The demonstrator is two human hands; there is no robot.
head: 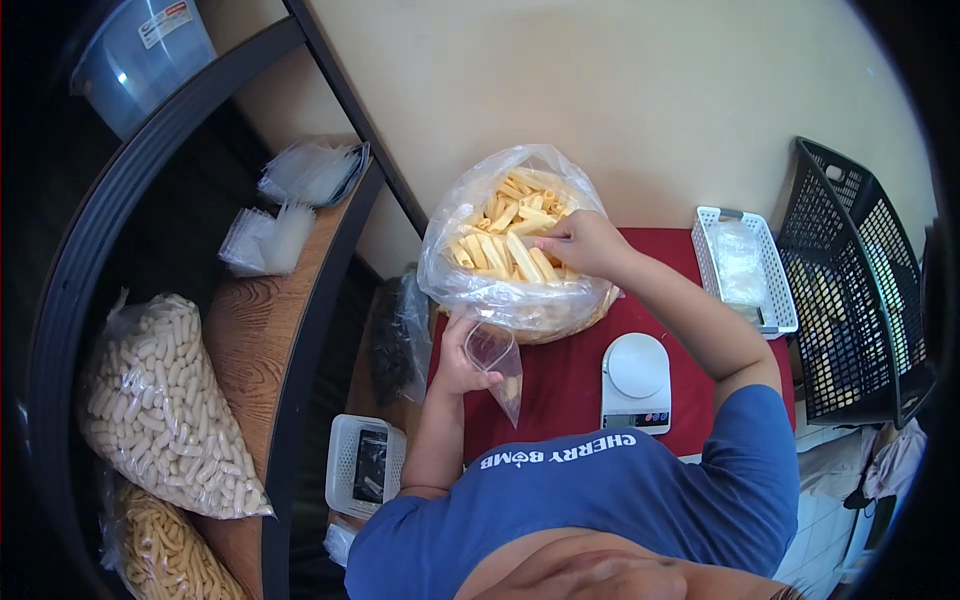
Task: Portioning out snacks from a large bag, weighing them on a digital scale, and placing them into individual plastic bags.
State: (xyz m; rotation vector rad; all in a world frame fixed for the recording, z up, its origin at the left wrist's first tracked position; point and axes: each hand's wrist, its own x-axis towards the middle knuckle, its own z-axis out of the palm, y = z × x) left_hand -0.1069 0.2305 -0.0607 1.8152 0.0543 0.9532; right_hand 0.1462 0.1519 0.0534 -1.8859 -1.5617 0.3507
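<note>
A large clear plastic bag (517, 307) of pale yellow, tube-shaped snack pieces (491, 251) stands open on the red tabletop (555, 397). My right hand (589, 244) reaches into its mouth and grips what looks like a scoop, mostly hidden among the pieces. Just below the large bag, my left hand (461, 360) holds a small clear plastic bag (510, 375) by its spread rim, with its pointed corner hanging down and a little yellowish content near the bottom. A white digital kitchen scale (636, 379) lies to the right of the small bag.
A white basket (784, 315) of clear bags and a black plastic crate (862, 225) stand at the right. On the left, a wooden shelf (247, 322) carries stacked clear bags (274, 240) and a big bag of whitish snacks (165, 405). Below is a white basket (341, 457).
</note>
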